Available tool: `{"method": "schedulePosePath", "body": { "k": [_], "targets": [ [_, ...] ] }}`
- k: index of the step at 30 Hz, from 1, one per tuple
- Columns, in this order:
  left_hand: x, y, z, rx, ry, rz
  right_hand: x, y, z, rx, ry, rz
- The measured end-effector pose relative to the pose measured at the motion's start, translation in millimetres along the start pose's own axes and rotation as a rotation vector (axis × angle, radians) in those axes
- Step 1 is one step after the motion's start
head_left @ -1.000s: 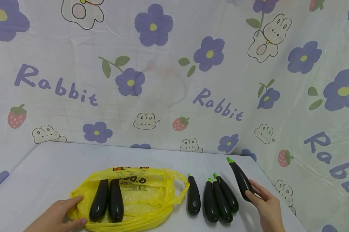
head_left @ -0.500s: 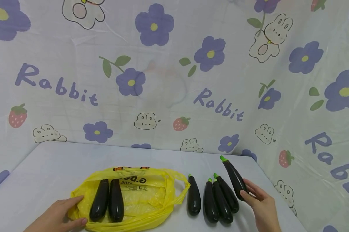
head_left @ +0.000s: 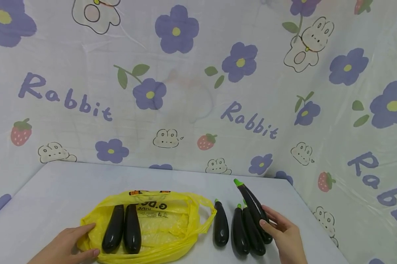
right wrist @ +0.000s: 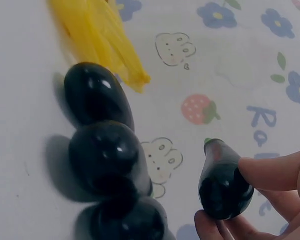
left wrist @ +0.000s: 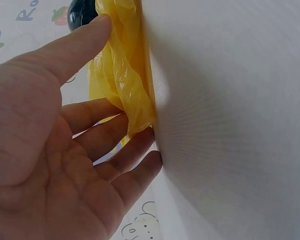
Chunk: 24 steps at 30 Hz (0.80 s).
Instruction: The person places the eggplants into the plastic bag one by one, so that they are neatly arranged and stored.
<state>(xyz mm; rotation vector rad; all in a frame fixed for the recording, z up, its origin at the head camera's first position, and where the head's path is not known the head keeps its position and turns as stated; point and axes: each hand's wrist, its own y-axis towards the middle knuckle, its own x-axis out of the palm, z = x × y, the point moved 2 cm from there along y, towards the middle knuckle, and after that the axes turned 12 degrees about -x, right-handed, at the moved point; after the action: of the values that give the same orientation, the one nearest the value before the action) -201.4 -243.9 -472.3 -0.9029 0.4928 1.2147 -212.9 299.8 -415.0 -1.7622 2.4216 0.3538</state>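
My right hand (head_left: 282,231) grips a dark glossy eggplant (head_left: 251,200) near its thick end, thumb on one side and fingers on the other. Its green stem points up and away to the left. Held above the table, it partly hides an eggplant behind it in the head view. My left hand (head_left: 64,244) touches the left end of a yellow plastic bag (head_left: 165,234), thumb and fingers spread apart around its edge. The left wrist view has the thumb (left wrist: 90,42) against the crumpled plastic. Two eggplants (head_left: 132,231) lie side by side in the bag's opening.
Between bag and right hand, a single eggplant (head_left: 221,225) lies close to the bag's handle loop (head_left: 209,220). Several more eggplants (head_left: 240,233) sit bunched to its right. Behind the white table (head_left: 69,183) hangs a flower-and-rabbit printed sheet (head_left: 185,110).
My right hand has carried the eggplant leftward, from right of the loose eggplants to above the rightmost of them. The left hand and the bag have stayed put.
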Motion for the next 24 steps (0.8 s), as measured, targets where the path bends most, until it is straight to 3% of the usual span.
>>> {"method": "schedulePosePath", "body": {
  "k": [16, 24],
  "targets": [
    [-0.5, 1.1, -0.2, 0.000, 0.003, -0.003, 22, -14.7, -3, -0.008, -0.021, -0.044],
    [-1.2, -0.6, -2.7, 0.057, 0.022, 0.032, 32, -20.3, -6, -0.017, -0.053, -0.086]
  ]
}}
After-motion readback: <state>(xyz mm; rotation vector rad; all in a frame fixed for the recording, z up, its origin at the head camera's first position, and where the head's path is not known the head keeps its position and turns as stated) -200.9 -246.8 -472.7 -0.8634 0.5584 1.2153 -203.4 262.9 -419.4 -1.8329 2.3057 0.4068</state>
